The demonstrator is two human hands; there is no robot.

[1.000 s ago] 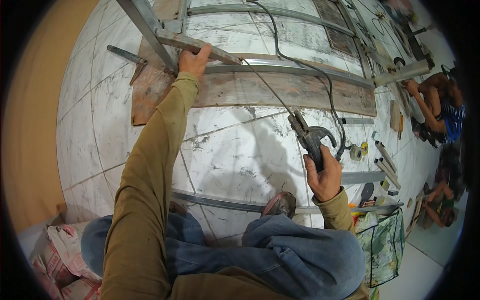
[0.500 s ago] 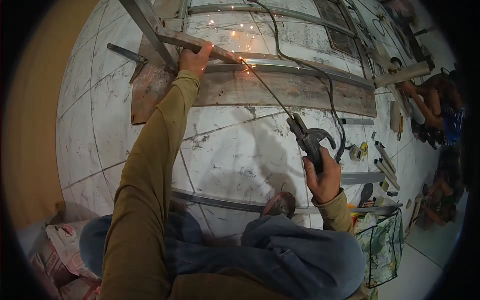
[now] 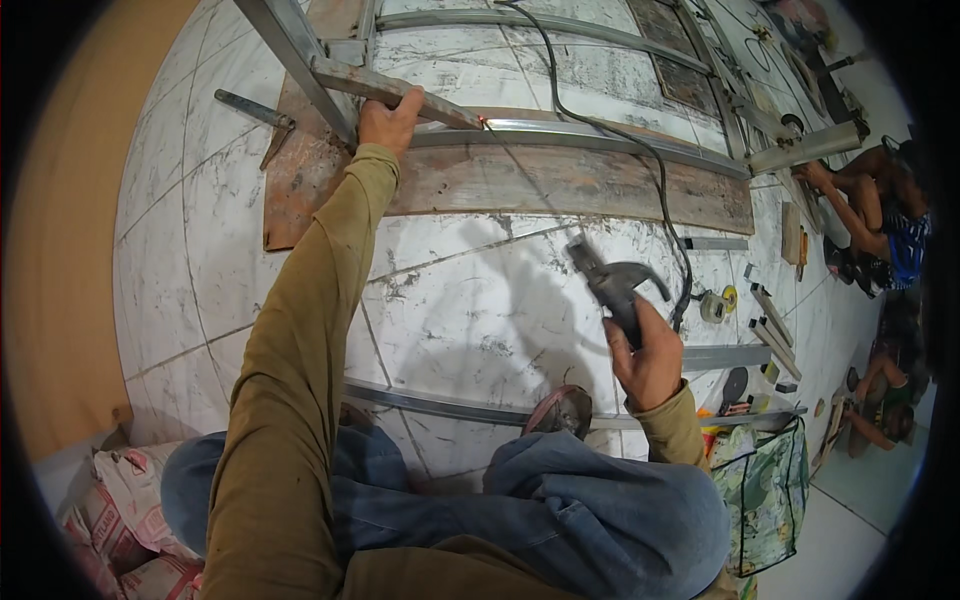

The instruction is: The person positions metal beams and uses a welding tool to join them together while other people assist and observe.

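My left hand [image 3: 388,122] grips a short square metal tube [image 3: 445,110] at the corner of the metal frame [image 3: 590,137], beside a slanted post [image 3: 286,62]. My right hand [image 3: 648,358] holds a black welding electrode holder [image 3: 617,287], blurred by motion, with a thin rod [image 3: 522,172] reaching up to the tube's right end, where a small red glow shows. The holder's black cable [image 3: 660,200] runs up across the frame. A long stained board [image 3: 560,185] lies under the frame. At the upper left a hammer-like tool [image 3: 250,106] rests by the post.
Tape measures [image 3: 712,306], short tube offcuts [image 3: 770,330], a green patterned bag [image 3: 760,500] and tools lie at right. Two other people [image 3: 880,220] crouch at the far right. Printed sacks [image 3: 130,500] sit at lower left. A long metal bar [image 3: 450,408] lies before my feet.
A second ago no sparks showed; half a second ago bright sparks flew at the rod tip. Now only a red spot glows there, and the holder is blurred. My left hand has stayed in place.
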